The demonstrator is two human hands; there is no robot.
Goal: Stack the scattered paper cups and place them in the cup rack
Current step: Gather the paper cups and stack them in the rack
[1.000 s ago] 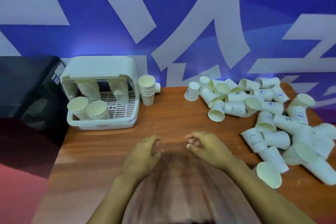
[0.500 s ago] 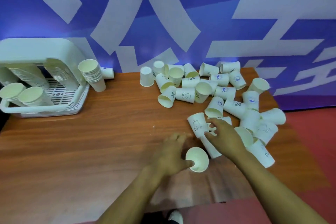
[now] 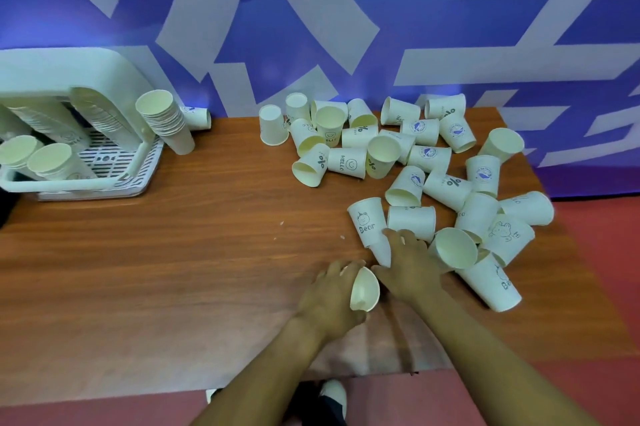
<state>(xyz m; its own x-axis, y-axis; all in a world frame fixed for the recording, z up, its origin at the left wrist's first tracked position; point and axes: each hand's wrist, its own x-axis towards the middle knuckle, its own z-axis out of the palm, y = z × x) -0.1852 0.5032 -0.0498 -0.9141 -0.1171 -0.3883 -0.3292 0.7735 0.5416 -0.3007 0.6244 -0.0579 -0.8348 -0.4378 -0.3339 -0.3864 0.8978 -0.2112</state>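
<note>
Paper cups are lying heaped from 1 to 4 o'clock on the wooden table (image 3: pixel 180 252), well apart from the cup rack (image 3: pixel 104 183) sitting at 10 o'clock. At 5 o'clock the left hand (image 3: pixel 330 296) is grasping one tipped cup (image 3: pixel 364 289) round its wall, mouth facing the person. Just beside it, the right hand (image 3: pixel 410 270) is lying with fingers spread over a second fallen cup (image 3: pixel 381 252), touching it without closing round it. That cup is poking out from under the "Bear" cup (image 3: pixel 369 221).

Several things are threatening to go wrong. Pulling the lower cup free is likely to drag the "Bear" cup along and set its neighbours rolling. The cups at 3 and 4 o'clock are sitting near the table's right edge, so a nudge could be sending them to the floor. Squeezing hard is risking a crushed rim, and a bent rim would be jamming when nested. Pushing one cup in crooked could be wedging the pair.

Counting now:
- Two hands are working.
- One rack is standing, holding four stacks.
- One further stack (image 3: pixel 166 124) is leaning against its right side.
- One lone cup (image 3: pixel 198 117) is lying behind that stack.
- Loose cups in the heap are numbering roughly twenty-eight, though overlaps are hiding some, so the figure is probably off by one or two.
- One more cup is being held.
</note>
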